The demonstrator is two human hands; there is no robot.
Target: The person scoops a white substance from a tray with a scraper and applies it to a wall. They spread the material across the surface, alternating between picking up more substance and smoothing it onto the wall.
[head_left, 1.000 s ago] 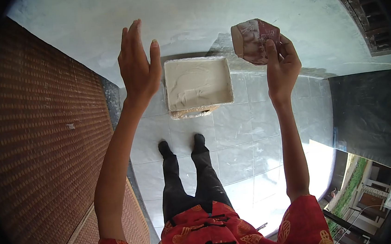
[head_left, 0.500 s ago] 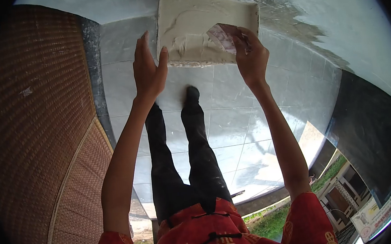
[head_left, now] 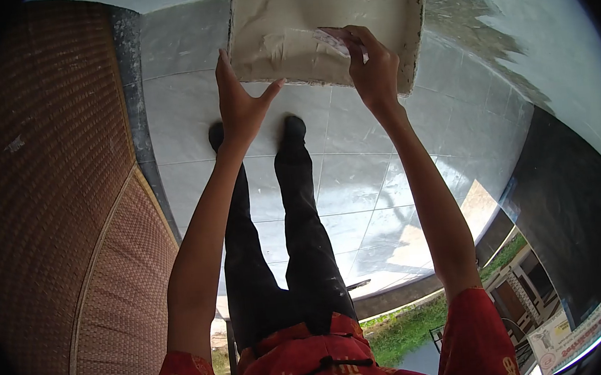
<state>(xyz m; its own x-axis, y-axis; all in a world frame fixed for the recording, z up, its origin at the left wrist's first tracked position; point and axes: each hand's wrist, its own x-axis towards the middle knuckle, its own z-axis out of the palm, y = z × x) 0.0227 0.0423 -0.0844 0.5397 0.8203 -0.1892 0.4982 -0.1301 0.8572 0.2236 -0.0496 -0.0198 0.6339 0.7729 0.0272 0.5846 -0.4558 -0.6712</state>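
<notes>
A shallow rectangular tray (head_left: 413, 42) with a whitish rim holds a smooth, pale wet paste (head_left: 293, 17). My right hand (head_left: 376, 70) grips a thin, pale mottled scraper (head_left: 334, 39) over the tray, its edge at or close to the paste. At the tray's near left corner is my left hand (head_left: 242, 107), thumb and fingers spread, the thumb close to the near rim. Nothing shows in that hand, and I cannot tell whether it touches the tray.
Grey floor tiles (head_left: 342, 173) lie under my legs and dark shoes. On the left stands a woven brown panel (head_left: 54, 152). A wall with patchy grey coating (head_left: 472, 22) is at the upper right, with a dark panel (head_left: 565, 186) below it.
The tray appears larger and higher in view. My left hand has shifted right and opened wider at the thumb. My right hand and the scraper have moved slightly left and up, and the scraper is tilted flatter.
</notes>
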